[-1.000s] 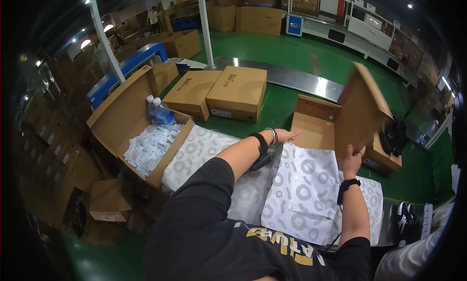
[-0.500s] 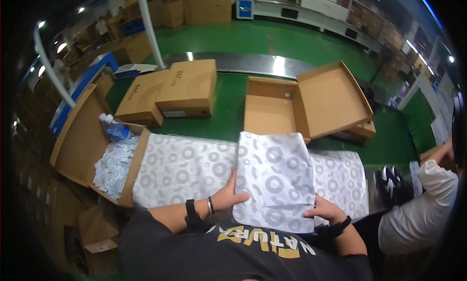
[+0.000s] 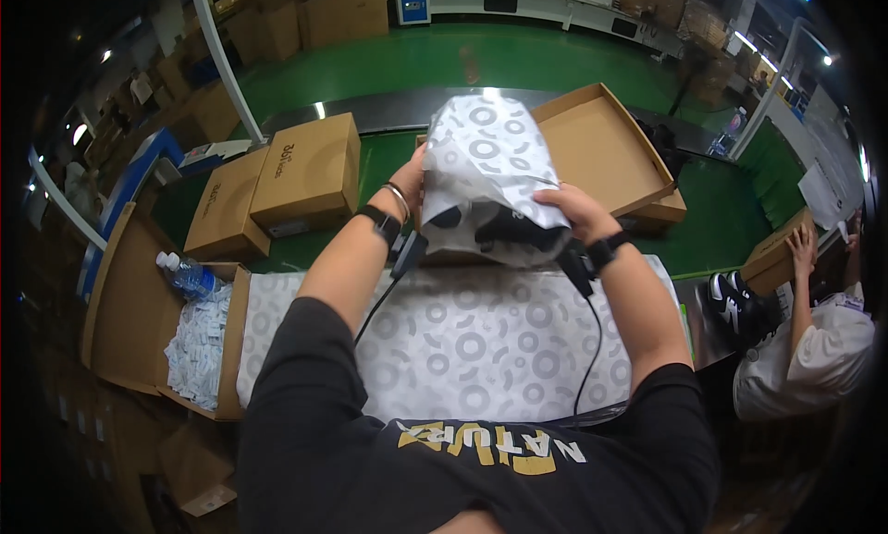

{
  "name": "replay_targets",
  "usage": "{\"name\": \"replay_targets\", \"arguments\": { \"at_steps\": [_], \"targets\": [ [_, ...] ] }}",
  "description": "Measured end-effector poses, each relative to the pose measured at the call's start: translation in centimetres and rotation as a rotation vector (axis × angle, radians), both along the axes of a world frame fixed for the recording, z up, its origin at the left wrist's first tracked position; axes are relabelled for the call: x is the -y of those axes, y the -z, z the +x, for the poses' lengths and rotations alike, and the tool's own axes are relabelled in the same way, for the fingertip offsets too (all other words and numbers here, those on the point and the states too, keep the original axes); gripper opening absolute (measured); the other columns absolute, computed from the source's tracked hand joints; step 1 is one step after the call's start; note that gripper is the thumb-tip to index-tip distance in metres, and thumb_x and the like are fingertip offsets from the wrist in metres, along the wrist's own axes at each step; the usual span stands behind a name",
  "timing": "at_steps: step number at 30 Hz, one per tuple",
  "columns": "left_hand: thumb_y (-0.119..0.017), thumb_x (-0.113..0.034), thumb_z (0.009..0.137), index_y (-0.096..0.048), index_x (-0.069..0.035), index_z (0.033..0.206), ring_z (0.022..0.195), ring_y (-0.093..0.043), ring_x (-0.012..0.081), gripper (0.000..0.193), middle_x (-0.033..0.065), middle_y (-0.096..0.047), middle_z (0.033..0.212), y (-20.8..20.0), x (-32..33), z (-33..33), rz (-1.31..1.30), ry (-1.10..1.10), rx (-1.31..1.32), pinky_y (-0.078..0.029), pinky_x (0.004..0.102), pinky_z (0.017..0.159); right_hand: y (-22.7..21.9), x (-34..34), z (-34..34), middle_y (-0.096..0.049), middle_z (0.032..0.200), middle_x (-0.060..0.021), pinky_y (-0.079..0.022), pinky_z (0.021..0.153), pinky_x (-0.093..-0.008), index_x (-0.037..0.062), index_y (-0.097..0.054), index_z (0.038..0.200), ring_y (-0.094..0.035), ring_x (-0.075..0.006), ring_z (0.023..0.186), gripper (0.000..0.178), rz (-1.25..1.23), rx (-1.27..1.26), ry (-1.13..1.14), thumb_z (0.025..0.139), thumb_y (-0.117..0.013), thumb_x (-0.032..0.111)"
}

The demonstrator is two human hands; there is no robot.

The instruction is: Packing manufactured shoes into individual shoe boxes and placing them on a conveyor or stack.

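Observation:
Out in front of me, both my hands hold a bundle wrapped in white tissue paper with grey rings. Something dark shows at its gaping near end; I cannot make out what it is. My left hand grips the bundle's left side, and my right hand grips the right side, thumb on top. The bundle is over an open cardboard box, mostly hidden behind it; the box's raised lid shows on the right. Nearer to me, flat sheets of the same patterned paper cover the table.
At left, an open carton holds small white packets and a water bottle. Two closed shoe boxes stand far left. On the right are black-and-white shoes and a co-worker's hand on a brown box.
My hands have carried the wrapped bundle forward, from close to my body to over the open box. Its near end now gapes, showing something dark. The co-worker's hand has come onto a brown box.

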State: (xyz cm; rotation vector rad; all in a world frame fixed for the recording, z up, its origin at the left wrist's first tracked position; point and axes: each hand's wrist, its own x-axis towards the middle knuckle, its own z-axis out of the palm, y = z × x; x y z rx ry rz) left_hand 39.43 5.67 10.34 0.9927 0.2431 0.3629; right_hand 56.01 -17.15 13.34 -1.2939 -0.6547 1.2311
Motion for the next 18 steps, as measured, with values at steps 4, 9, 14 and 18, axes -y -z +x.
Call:
{"name": "replay_targets", "arguments": {
  "at_steps": [4,9,14,18],
  "targets": [
    [-0.059,-0.017,0.073,-0.034,-0.012,0.126,0.076,-0.058,0.0190,0.059,0.0100,-0.056,0.099,5.0,-2.9,-0.7,0.552,-0.362,-0.606,-0.049,0.0304,0.057,6.5,-3.5,-1.8,-0.056,0.097,-0.0188,-0.045,0.078,-0.0357,-0.0051,-0.044,0.112,-0.055,-0.0292,0.089,0.053,-0.077,1.183,0.125,0.067,-0.065,0.014],
    [-0.058,-0.012,0.077,-0.051,-0.005,0.112,0.067,-0.058,0.0138,0.037,0.0085,-0.059,0.088,2.7,-4.2,-14.9,0.880,-0.156,-0.614,-0.048,0.0237,0.057,7.4,3.3,-7.7,-0.045,0.114,-0.0219,-0.037,0.089,-0.0376,0.0012,-0.045,0.117,-0.043,-0.0342,0.107,0.060,0.107,1.496,-0.231,0.066,-0.067,0.023],
    [-0.047,-0.035,0.081,-0.062,-0.003,0.089,0.083,-0.059,0.0323,0.037,0.0165,-0.061,0.087,1.1,-10.0,-38.8,1.425,-0.867,-1.637,-0.045,0.0415,0.073,9.1,6.5,-8.2,-0.044,0.116,-0.0179,-0.035,0.089,-0.0382,0.0070,-0.046,0.118,-0.042,-0.0313,0.108,0.059,-0.132,1.607,-0.429,0.068,-0.065,0.032],
    [-0.054,-0.013,0.073,-0.063,-0.004,0.089,0.088,-0.058,0.0306,0.019,0.0170,-0.061,0.093,8.3,-7.5,-47.8,1.136,-0.018,-1.914,-0.044,0.0378,0.079,9.0,6.0,-8.6,-0.046,0.114,-0.0159,-0.036,0.087,-0.0381,0.0071,-0.048,0.115,-0.042,-0.0302,0.106,0.056,-0.221,1.578,-0.422,0.068,-0.065,0.032]
  ]
}}
